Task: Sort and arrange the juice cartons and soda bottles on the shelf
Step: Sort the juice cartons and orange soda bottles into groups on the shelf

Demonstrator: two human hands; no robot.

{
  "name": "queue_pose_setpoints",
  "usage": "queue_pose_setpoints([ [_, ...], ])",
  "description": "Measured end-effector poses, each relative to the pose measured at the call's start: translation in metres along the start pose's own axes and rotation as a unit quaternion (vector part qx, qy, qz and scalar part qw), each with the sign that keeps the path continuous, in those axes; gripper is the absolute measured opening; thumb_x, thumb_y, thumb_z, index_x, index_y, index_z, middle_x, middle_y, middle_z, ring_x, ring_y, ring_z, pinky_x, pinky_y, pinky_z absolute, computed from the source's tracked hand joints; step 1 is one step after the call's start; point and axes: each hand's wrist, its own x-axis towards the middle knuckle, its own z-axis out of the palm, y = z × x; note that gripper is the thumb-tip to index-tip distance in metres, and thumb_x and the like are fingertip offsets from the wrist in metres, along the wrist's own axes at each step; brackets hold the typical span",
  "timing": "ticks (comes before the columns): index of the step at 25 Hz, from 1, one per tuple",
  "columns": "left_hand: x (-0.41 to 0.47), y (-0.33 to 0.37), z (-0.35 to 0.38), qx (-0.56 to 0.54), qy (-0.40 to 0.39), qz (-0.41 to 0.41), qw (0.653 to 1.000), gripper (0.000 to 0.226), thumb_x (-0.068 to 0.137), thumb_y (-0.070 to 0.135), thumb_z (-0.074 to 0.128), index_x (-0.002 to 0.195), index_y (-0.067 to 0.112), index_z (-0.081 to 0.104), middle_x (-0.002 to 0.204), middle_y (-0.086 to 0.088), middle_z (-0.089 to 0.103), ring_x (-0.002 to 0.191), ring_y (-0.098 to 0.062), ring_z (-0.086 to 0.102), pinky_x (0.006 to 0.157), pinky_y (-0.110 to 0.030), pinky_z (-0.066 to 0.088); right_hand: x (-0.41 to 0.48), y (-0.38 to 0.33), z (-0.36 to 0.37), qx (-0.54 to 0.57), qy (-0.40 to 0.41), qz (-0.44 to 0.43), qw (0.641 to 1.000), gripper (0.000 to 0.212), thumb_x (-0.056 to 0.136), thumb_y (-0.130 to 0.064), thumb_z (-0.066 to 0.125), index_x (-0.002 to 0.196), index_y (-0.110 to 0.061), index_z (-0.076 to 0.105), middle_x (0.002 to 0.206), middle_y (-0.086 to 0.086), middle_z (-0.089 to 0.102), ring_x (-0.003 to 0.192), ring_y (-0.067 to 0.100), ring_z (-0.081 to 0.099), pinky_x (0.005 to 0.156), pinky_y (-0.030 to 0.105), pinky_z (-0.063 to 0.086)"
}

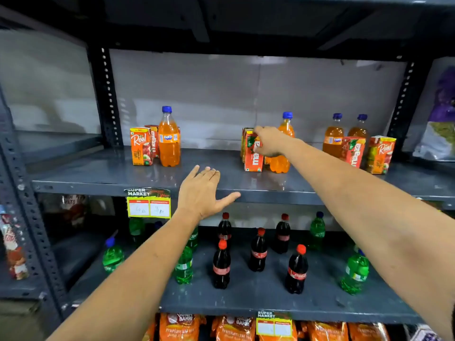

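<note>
Fingers of the left hand [202, 193] lie spread and flat, holding nothing, over the front lip of the shelf [110, 168], nearer than the grip and to its left. Farther in, the right hand [267, 141] pinches the top of a red juice carton [253, 156] standing mid-shelf, thumb below, fingers over the upper edge. Just behind the grip stands an orange soda bottle [283, 143]. Judged by looks, the carton is light, stiff-walled cardboard that dents if squeezed; holding its sides suits it better.
</note>
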Motion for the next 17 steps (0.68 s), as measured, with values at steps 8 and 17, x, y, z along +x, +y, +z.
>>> queue_pose_setpoints([
  [8, -0.007, -0.02, -0.01, 0.014, 0.092, 0.005, 0.996, 0.095, 0.079, 0.078, 0.025, 0.127, 0.001, 0.054, 0.133, -0.013, 0.057, 0.133, -0.023, 0.042, 0.114, -0.038, 0.025, 0.017, -0.014, -0.017, 0.027, 0.002, -0.03, 0.999, 0.041, 0.089, -0.024, 0.059, 0.122, 0.0, 0.055, 0.122, 0.022, 0.061, 0.113, 0.036, 0.056, 0.094, 0.039, 0.042],
  [17, -0.037, -0.125, -0.033, 0.07, 0.036, -0.04, 0.996, 0.105, 0.074, 0.082, 0.018, 0.133, 0.0, 0.047, 0.141, -0.014, 0.049, 0.137, -0.024, 0.037, 0.118, -0.04, 0.017, 0.06, -0.113, -0.026, 0.149, -0.002, -0.076, 0.986, 0.03, 0.091, -0.015, 0.057, 0.117, -0.001, 0.056, 0.112, 0.019, 0.067, 0.086, 0.032, 0.071, 0.074, 0.032, 0.054],
])
